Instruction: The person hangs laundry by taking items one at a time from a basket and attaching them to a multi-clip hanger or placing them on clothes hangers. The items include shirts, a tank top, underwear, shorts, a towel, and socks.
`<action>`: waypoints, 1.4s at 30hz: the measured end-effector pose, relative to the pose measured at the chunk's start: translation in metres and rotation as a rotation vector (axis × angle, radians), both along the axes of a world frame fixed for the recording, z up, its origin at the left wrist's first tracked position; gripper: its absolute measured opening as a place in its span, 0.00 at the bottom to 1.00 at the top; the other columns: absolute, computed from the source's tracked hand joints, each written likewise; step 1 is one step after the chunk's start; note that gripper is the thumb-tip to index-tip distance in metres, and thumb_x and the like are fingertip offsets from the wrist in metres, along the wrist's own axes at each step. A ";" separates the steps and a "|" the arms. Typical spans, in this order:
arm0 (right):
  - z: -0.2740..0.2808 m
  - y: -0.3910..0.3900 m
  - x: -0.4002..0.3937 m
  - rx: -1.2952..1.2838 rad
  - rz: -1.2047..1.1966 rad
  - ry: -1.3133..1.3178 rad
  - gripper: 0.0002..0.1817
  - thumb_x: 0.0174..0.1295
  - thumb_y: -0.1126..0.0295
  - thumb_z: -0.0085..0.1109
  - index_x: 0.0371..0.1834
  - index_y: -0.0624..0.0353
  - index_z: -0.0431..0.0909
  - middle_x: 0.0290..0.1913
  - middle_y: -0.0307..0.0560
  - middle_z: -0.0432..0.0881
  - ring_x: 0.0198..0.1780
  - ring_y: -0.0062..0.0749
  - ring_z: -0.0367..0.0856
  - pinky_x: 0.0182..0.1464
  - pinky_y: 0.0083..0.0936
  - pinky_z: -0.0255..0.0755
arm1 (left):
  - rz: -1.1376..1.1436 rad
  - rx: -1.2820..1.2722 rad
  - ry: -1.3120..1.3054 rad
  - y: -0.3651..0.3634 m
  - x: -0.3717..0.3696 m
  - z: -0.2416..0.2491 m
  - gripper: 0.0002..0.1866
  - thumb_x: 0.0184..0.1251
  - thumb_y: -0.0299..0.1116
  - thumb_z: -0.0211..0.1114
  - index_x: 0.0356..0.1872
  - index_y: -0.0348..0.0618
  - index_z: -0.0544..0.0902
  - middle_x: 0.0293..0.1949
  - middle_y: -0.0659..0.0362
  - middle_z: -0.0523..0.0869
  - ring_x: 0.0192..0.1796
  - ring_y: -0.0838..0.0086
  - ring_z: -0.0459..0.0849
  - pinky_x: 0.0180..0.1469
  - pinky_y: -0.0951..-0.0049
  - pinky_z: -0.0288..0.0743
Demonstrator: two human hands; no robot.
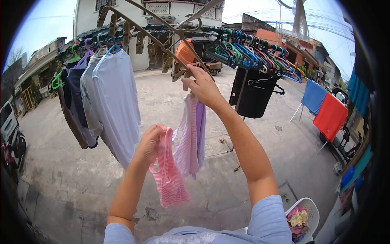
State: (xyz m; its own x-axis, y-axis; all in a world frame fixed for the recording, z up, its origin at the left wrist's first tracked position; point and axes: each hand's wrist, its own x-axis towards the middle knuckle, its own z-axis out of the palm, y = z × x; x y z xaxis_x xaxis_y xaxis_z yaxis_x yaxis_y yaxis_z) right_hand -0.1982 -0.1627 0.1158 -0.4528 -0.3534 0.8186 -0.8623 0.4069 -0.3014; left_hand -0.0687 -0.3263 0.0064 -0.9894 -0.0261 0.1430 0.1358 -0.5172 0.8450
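My left hand (151, 142) is closed on the strap end of a pink striped sleeveless top (172, 179), which dangles below it in front of me. My right hand (205, 87) is raised higher, its fingers pinching a beige clothes peg (187, 81) on a hanging clip dryer (148, 34). From the dryer, just under that hand, hang a pale pink striped garment (187, 142) and a purple garment (200, 126). Several other pegs dangle from the dryer's bars at the upper left. My right fingers partly hide the gripped peg.
Left on the rail hang a pale blue long-sleeved shirt (115, 93) and darker clothes. Several coloured hangers (252, 55) crowd the rail's right side, near a black garment (256, 93). A white laundry basket (312, 215) with clothes stands at lower right; red (331, 118) and blue towels (313, 95) hang beyond.
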 end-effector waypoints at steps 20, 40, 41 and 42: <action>0.022 0.008 -0.024 -0.086 0.576 -0.565 0.21 0.54 0.77 0.62 0.51 0.61 0.68 0.38 0.44 0.81 0.42 0.24 0.78 0.48 0.22 0.70 | -0.033 -0.342 0.005 0.014 -0.084 0.070 0.05 0.64 0.32 0.60 0.36 0.44 0.75 0.35 0.63 0.83 0.33 0.83 0.81 0.35 0.83 0.76; 0.013 0.027 -0.001 -0.072 0.557 -0.562 0.27 0.57 0.69 0.62 0.60 0.63 0.66 0.49 0.50 0.77 0.50 0.29 0.75 0.53 0.25 0.68 | 0.098 -0.428 0.141 0.024 -0.076 0.071 0.14 0.65 0.45 0.59 0.45 0.53 0.69 0.50 0.63 0.75 0.52 0.76 0.72 0.51 0.73 0.66; 0.008 0.028 0.006 -0.087 0.457 -0.357 0.29 0.56 0.65 0.62 0.60 0.62 0.65 0.51 0.52 0.76 0.53 0.33 0.75 0.54 0.28 0.67 | 0.190 -0.483 0.153 0.023 -0.074 0.071 0.17 0.63 0.46 0.60 0.47 0.52 0.69 0.53 0.61 0.74 0.55 0.74 0.70 0.53 0.72 0.64; 0.002 0.029 0.014 -0.101 0.349 -0.153 0.31 0.56 0.62 0.62 0.61 0.62 0.64 0.53 0.54 0.75 0.55 0.37 0.74 0.55 0.30 0.67 | 0.413 -0.663 0.153 0.021 -0.072 0.071 0.26 0.59 0.48 0.63 0.53 0.48 0.67 0.58 0.55 0.68 0.62 0.68 0.64 0.60 0.70 0.57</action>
State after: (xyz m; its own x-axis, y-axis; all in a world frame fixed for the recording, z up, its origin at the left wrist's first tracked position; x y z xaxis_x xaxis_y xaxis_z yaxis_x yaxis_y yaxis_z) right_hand -0.1846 -0.1333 0.1175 -0.4396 -0.4287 0.7893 -0.8854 0.0594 -0.4609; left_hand -0.1406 -0.3051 0.0772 -0.8862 -0.2485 0.3910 0.3466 0.2044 0.9155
